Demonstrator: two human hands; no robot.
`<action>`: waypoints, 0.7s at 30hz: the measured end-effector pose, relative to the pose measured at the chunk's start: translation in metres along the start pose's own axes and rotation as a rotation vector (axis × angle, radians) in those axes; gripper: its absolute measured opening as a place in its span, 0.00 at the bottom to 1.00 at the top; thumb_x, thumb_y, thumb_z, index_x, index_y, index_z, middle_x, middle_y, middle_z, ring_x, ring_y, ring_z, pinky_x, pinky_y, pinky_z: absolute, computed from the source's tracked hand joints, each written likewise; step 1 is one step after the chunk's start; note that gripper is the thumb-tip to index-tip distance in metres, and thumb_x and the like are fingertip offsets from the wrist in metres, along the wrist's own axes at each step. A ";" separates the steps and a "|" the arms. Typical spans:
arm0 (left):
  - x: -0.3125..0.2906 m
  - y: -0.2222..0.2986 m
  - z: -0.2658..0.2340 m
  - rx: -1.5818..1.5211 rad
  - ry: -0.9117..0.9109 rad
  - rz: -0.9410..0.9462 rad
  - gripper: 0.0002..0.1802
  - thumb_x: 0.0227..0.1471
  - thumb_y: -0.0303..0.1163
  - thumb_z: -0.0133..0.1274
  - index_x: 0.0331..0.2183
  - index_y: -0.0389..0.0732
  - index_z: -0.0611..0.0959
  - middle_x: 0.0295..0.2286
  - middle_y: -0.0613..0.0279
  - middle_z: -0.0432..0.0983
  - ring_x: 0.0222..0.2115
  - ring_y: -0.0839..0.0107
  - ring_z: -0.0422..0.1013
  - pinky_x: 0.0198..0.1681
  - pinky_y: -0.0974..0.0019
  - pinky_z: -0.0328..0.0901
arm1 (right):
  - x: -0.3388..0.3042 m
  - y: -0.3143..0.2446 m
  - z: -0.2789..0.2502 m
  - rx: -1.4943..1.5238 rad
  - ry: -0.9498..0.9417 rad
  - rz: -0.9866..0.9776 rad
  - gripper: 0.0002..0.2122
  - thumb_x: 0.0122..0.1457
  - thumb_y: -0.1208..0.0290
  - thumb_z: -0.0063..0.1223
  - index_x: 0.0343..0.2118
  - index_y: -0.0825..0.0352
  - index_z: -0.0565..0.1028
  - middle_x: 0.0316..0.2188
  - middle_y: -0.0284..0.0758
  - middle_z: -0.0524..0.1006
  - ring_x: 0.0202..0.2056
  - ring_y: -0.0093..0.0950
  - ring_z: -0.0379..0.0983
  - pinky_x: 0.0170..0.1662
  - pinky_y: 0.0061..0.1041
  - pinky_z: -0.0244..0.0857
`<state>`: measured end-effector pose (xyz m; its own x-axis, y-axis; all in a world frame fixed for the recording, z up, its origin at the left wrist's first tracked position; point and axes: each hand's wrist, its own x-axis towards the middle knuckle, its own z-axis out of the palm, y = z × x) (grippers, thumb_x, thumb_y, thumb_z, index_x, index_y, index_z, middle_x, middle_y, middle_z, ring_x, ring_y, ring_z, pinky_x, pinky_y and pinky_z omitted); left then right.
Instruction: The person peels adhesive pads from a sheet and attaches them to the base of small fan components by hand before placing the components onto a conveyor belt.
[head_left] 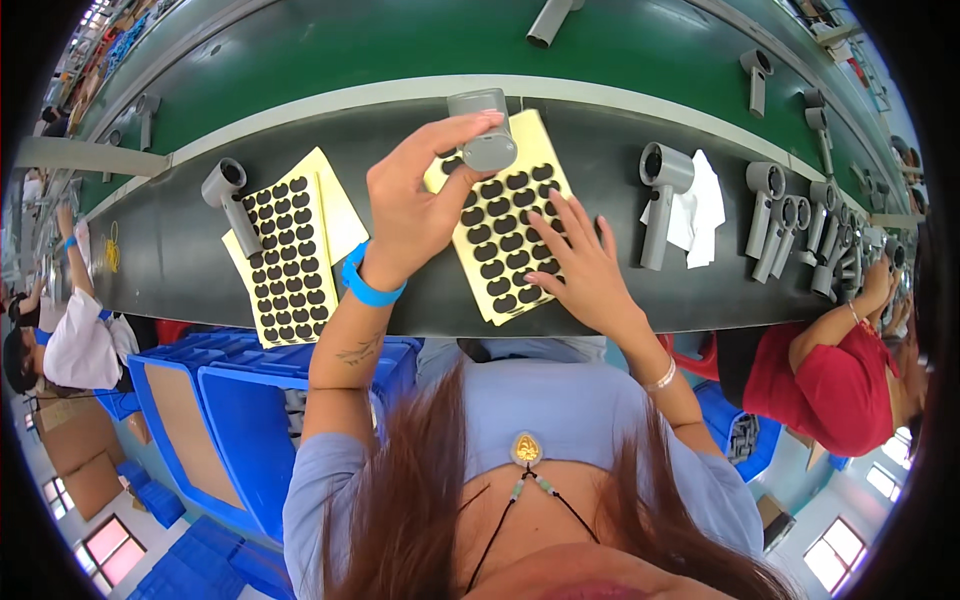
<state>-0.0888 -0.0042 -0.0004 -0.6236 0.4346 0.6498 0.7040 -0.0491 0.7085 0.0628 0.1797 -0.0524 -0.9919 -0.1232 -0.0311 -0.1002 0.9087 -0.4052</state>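
Observation:
My left hand (420, 195), with a blue band at its wrist, is closed around a grey hair-dryer-shaped housing (490, 150). Its rounded grey end points toward me, above the top part of a yellow sheet of black stickers (500, 235). The stickers are small, dark and notched, set in rows. On the right side of that sheet lies my right hand (585, 262), fingers spread and fingertips touching the stickers. Whether a sticker is loose under them I cannot tell.
More yellow sticker sheets (290, 260) lie to the left, a grey housing (232, 205) across their edge. At right, another housing (660, 200) rests beside white paper (700, 215); several more stand farther right. Behind runs a green conveyor belt (400, 50). Blue crates (240, 430) stand below; co-workers sit at both sides.

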 end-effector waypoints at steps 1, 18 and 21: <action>-0.003 0.000 -0.002 0.022 -0.007 0.013 0.22 0.45 0.13 0.57 0.45 0.31 0.74 0.43 0.47 0.76 0.45 0.60 0.73 0.49 0.62 0.69 | -0.007 0.000 -0.002 -0.040 -0.008 0.050 0.33 0.52 0.57 0.58 0.62 0.54 0.60 0.66 0.37 0.50 0.66 0.37 0.45 0.62 0.51 0.40; -0.046 0.003 -0.012 -0.272 0.309 -0.344 0.23 0.46 0.15 0.59 0.46 0.29 0.73 0.43 0.46 0.75 0.45 0.61 0.72 0.51 0.62 0.66 | 0.110 0.000 0.023 0.224 0.459 0.144 0.07 0.53 0.78 0.56 0.34 0.69 0.72 0.34 0.40 0.72 0.36 0.38 0.74 0.38 0.32 0.67; -0.045 -0.002 -0.011 -0.294 0.293 -0.362 0.23 0.46 0.16 0.59 0.46 0.29 0.73 0.43 0.46 0.75 0.46 0.62 0.72 0.52 0.63 0.65 | 0.110 -0.001 0.019 0.303 0.420 0.206 0.06 0.53 0.79 0.56 0.32 0.68 0.71 0.34 0.38 0.72 0.35 0.37 0.74 0.38 0.32 0.67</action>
<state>-0.0661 -0.0334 -0.0281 -0.9061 0.2041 0.3705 0.3290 -0.2103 0.9206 -0.0450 0.1574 -0.0732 -0.9409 0.2701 0.2042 0.0642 0.7344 -0.6757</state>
